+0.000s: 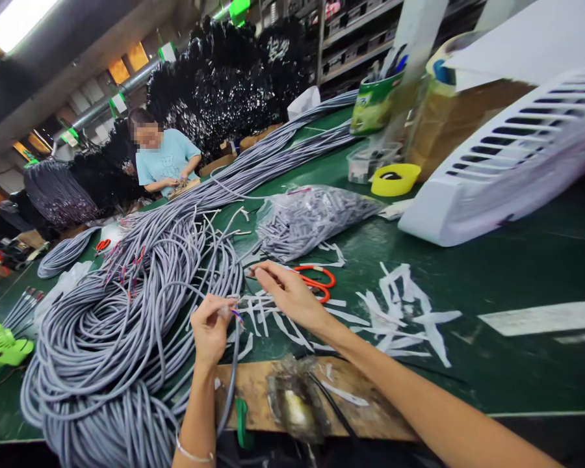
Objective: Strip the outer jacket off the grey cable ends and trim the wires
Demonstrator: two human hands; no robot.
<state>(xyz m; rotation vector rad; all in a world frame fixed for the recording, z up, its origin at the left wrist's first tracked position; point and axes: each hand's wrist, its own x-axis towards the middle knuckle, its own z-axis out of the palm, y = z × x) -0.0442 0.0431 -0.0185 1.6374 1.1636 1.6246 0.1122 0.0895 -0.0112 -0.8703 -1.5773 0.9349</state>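
Observation:
My left hand (210, 330) is closed in a pinch on the end of a grey cable (234, 364), where thin blue and red wires show at the fingertips. The cable hangs down past my wrist. My right hand (290, 296) is raised a little higher to the right, thumb and finger pressed together; what they hold, if anything, I cannot make out. Beside it, partly hidden, lie orange-handled scissors (327, 278). Cut white strips (404, 305) are strewn on the green table around my hands. A large heap of coiled grey cable (121, 325) fills the left.
A clear bag of small grey pieces (312, 221) lies beyond my hands. A wooden board (375, 403) sits at the near edge. Farther right are a yellow tape ring (394, 181), a green can of tools (376, 104) and a white slotted casing (497, 162). Another person (168, 159) works across the table.

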